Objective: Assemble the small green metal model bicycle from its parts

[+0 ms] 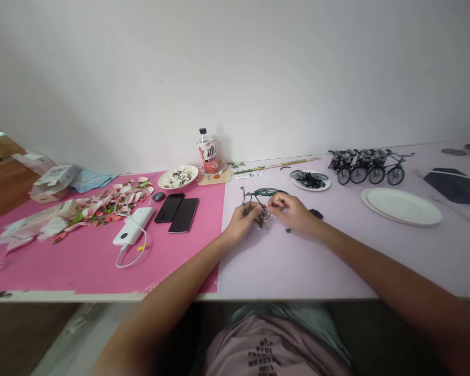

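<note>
A small dark green model bicycle (265, 191) is between my two hands, over the pale lilac part of the table. My left hand (243, 222) is closed around the lower part of its frame. My right hand (290, 210) has its fingers pinched together beside the frame; what they hold, if anything, is too small to make out. The handlebar end points up and left. Small black pieces (316, 214) lie on the table, partly behind my right hand.
Finished-looking model bicycles (370, 168) stand in a row at the back right. A plate of black parts (310, 188), white plates (409, 207), a bottle (208, 154), a dish (179, 185), phones (184, 215), a power bank (133, 226) and pink petal-like pieces (131, 198) lie around.
</note>
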Motion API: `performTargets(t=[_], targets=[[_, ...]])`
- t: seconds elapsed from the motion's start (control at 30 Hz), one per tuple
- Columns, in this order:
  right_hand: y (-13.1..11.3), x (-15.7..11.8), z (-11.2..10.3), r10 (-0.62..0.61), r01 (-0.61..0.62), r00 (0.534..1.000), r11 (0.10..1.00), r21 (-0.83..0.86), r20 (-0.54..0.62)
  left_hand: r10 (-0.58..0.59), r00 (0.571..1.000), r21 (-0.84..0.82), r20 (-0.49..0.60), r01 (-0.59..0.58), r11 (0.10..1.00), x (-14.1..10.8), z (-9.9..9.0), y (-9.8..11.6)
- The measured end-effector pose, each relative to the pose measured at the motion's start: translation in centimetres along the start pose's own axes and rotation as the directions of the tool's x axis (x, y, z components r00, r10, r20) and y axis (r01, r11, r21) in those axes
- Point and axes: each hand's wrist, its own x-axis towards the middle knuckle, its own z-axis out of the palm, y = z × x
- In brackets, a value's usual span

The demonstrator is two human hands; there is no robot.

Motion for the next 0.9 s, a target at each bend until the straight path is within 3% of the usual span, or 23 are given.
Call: performTargets(t=[0.9], targets=[[0.82, -0.03, -0.05, 0.007, -0.006, 0.999, 0.999, -0.036, 0.042, -0.005, 1.0, 0.049, 0.031, 0.003, 0.999, 0.25, -0.33, -0.58]])
